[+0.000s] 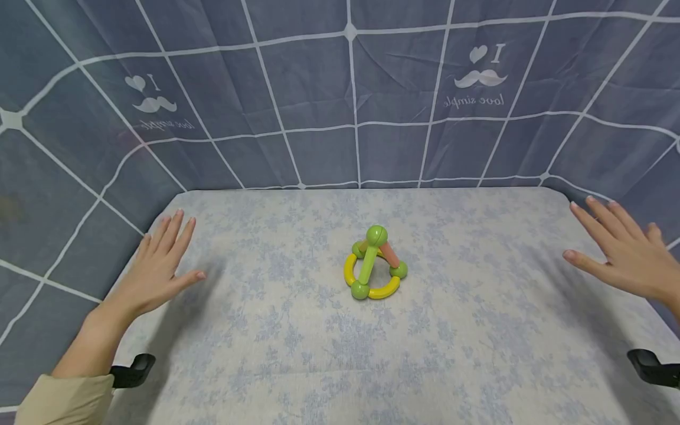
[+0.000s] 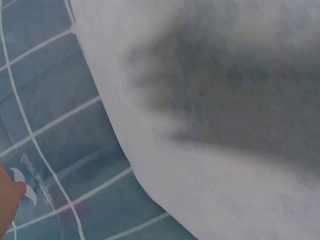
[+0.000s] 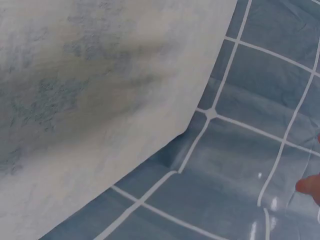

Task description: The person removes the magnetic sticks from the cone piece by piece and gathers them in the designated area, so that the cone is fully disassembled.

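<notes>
Near the middle of the table stands a small pyramid-shaped toy (image 1: 369,265), with green balls at its corners, a green and an orange rod, and a yellow ring round its base. My left hand (image 1: 156,265) hovers over the table's left side, fingers straight and thumb spread, holding nothing. Over the right side, my right hand (image 1: 627,254) is held the same way, its fingers spread. Both hands are well apart from the toy. The left wrist view catches only a bit of the left hand (image 2: 7,197); the right wrist view shows a fingertip (image 3: 307,186) at its edge.
A pale cloth with blue flowers covers the table (image 1: 297,348). Blue-grey curtains (image 1: 313,88) with white grid lines hang behind it and at both sides. Black wrist mounts (image 1: 133,370) sit by each wrist, and shadows of the hands fall on the cloth.
</notes>
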{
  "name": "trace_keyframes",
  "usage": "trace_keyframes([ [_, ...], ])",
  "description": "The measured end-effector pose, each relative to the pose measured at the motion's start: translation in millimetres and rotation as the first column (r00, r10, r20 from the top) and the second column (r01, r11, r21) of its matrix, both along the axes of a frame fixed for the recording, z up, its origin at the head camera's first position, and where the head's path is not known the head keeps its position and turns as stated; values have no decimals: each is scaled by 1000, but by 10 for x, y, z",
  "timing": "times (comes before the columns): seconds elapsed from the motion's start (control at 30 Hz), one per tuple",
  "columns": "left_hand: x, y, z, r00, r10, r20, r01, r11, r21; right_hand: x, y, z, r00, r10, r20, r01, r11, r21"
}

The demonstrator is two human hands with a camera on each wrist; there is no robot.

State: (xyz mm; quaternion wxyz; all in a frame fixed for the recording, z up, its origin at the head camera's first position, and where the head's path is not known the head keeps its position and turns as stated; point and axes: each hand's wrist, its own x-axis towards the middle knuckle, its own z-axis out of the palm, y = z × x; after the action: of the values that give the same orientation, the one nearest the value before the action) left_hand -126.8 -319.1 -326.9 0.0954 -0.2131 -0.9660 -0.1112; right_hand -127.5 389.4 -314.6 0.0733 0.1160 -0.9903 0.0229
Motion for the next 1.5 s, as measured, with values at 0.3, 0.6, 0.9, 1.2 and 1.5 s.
trace_keyframes([
  [0.3,-61,381,94,952,-125,279,-23,881,472,-143,-286,158,982,189,-1,-182,943,-277],
  [0.6,-152,836,28,858,-306,413,-82,711,698,-256,-867,253,950,312,-26,-290,845,-450],
  [0.9,-274,1482,-95,799,-414,436,-76,650,756,-477,-1489,230,850,517,-98,-500,737,-454],
  [1.2,-476,2080,-162,766,-482,425,-44,620,783,-628,-2068,221,759,651,-15,-553,631,-544],
  [1.5,-478,2406,-284,798,-446,406,-35,639,769,-620,-2390,138,713,700,-34,-610,596,-523],
])
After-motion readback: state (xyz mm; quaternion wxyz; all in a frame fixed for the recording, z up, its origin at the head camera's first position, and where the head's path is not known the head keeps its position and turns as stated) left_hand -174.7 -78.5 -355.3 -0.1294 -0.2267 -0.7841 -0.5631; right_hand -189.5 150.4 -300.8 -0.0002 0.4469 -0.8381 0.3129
